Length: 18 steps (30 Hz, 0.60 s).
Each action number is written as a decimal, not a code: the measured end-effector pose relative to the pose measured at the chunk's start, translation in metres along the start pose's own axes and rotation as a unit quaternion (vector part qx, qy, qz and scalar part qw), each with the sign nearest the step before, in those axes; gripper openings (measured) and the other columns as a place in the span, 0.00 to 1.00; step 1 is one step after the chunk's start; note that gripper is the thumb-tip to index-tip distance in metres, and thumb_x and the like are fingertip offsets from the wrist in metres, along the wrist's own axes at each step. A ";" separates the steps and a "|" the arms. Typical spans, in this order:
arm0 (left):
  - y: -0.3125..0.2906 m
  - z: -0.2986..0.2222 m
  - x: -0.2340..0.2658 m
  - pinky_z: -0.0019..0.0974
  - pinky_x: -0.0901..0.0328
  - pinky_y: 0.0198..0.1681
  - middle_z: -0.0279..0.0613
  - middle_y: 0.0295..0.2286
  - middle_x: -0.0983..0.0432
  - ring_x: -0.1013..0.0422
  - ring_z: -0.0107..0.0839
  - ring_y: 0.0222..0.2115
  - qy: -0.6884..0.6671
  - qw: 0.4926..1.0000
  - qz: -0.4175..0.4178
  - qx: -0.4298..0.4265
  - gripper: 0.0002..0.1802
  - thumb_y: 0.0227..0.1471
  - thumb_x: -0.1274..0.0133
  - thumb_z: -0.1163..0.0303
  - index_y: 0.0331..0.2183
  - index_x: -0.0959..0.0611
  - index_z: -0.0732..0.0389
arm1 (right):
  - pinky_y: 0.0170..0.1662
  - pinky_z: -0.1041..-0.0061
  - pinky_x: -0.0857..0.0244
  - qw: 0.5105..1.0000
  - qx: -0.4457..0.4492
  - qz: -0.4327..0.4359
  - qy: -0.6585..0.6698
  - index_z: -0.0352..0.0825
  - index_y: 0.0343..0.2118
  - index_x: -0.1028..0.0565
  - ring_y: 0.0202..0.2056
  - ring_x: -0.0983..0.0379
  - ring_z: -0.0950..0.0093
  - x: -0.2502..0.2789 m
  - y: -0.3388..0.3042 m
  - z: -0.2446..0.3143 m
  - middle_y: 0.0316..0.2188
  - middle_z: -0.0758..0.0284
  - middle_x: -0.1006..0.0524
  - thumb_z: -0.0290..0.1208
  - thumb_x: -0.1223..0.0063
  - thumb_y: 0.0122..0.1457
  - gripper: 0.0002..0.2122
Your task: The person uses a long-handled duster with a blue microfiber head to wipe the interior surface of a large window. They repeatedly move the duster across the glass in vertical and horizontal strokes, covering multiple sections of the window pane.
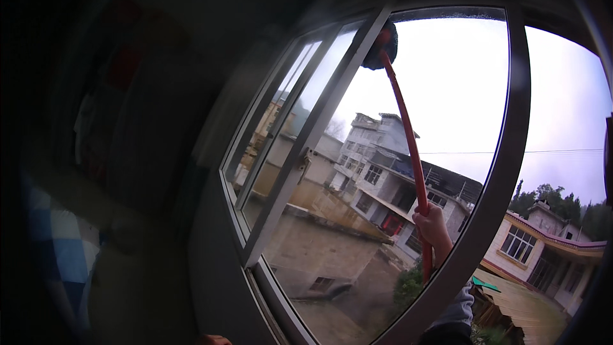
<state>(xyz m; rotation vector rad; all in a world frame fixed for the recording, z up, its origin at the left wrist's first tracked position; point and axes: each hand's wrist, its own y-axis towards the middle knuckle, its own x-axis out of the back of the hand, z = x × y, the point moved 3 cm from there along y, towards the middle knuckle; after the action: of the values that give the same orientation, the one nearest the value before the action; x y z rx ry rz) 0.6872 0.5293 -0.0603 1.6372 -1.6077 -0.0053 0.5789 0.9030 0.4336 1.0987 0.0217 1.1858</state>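
Note:
My right hand (434, 227) is raised in front of the window pane (447, 89), wrapped around a long red pole (408, 147). A grey sleeve (454, 312) covers the forearm below it. The pole runs up and to the left to a dark cleaning head (382, 45), which presses against the top left corner of the glass beside the grey window frame (300, 153). At the lower edge only a sliver of my left hand (214, 340) shows under the sill, and its fingers are hidden.
A sliding pane (281, 128) stands to the left of the middle frame bar. Outside are grey concrete buildings (377, 172), a low house with a red roof (543, 243) and trees. The room on the left is dark, with a blue checked cloth (57, 249).

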 end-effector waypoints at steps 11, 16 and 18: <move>0.037 -0.059 -0.015 0.47 0.34 0.33 0.53 0.26 0.26 0.28 0.52 0.30 -0.019 0.995 0.092 -0.029 0.10 0.47 0.51 0.66 0.27 0.19 0.61 | 0.11 0.79 0.42 0.943 -0.150 -0.140 0.262 0.28 0.33 0.29 0.10 0.34 0.80 0.038 -0.180 -0.060 0.15 0.70 0.31 0.17 0.51 0.52 0.06; 0.042 -0.073 -0.016 0.48 0.34 0.32 0.52 0.25 0.26 0.28 0.53 0.29 -0.015 0.992 0.102 -0.070 0.09 0.47 0.50 0.66 0.25 0.20 0.60 | 0.19 0.84 0.54 0.985 -0.112 -0.099 0.082 0.37 0.31 0.29 0.17 0.46 0.87 0.067 -0.266 -0.038 0.18 0.80 0.41 0.19 0.55 0.52 0.06; 0.041 -0.075 -0.018 0.48 0.34 0.31 0.52 0.25 0.26 0.28 0.53 0.28 -0.014 0.990 0.113 -0.084 0.09 0.47 0.50 0.66 0.25 0.20 0.60 | 0.19 0.84 0.54 0.992 -0.081 -0.091 0.036 0.36 0.36 0.30 0.18 0.47 0.87 0.071 -0.279 -0.029 0.19 0.81 0.42 0.17 0.57 0.52 0.10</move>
<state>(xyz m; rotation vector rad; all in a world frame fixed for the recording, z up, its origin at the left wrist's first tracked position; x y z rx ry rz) 0.6895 0.5908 0.0020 1.3268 -1.7561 -0.0468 0.7968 0.9880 0.2622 0.8924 0.0796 1.0431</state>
